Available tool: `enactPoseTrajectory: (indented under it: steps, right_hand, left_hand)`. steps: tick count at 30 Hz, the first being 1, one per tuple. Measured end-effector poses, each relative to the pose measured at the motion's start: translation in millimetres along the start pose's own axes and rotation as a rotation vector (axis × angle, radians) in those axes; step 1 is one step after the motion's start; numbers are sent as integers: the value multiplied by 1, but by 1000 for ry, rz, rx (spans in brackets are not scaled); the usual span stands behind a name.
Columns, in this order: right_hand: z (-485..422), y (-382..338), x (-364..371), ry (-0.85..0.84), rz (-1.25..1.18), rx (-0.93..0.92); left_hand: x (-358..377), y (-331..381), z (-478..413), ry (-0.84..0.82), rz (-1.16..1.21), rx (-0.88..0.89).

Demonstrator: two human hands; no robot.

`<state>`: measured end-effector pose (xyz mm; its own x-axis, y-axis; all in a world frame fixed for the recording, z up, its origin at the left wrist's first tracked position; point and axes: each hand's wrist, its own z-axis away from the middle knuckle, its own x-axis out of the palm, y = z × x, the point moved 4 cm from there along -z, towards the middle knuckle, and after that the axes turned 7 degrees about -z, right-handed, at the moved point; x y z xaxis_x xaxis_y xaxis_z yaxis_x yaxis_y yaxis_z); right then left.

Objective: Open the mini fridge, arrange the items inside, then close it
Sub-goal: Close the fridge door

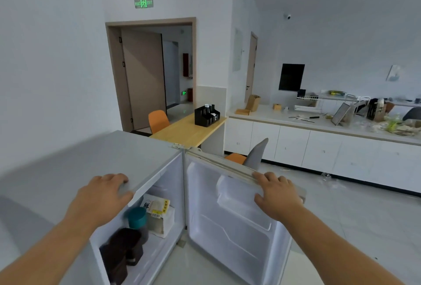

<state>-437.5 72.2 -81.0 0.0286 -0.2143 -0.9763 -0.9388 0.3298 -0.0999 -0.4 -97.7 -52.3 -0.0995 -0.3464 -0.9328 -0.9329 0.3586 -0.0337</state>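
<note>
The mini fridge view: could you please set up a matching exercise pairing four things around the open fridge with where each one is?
Things:
1. left hand
2. right hand
3. teal-lidded jar
4. white carton

Places:
A. on the top edge of the open fridge door
B. inside the fridge, furthest back on the shelf
C. on the front edge of the mini fridge top
D. inside the fridge, between the carton and the dark brown container

Pairs: 1-C, 2-A, 3-D, 4-B
</note>
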Motion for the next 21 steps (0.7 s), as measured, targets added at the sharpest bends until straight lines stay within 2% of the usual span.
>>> enactPoseTrajectory:
  steps: [7,15,21]
  right_hand:
    - [27,-41,-14,51,-116,-22]
    - [78,-144,-27,43,-385,-242]
    - [74,-212,-21,15,-449,-394]
  left_hand:
    - [2,-4,0,-10,41,-24]
    - [-1,-6,1,-24,67,-33]
    - [-3,-9,2,-33,108,-39]
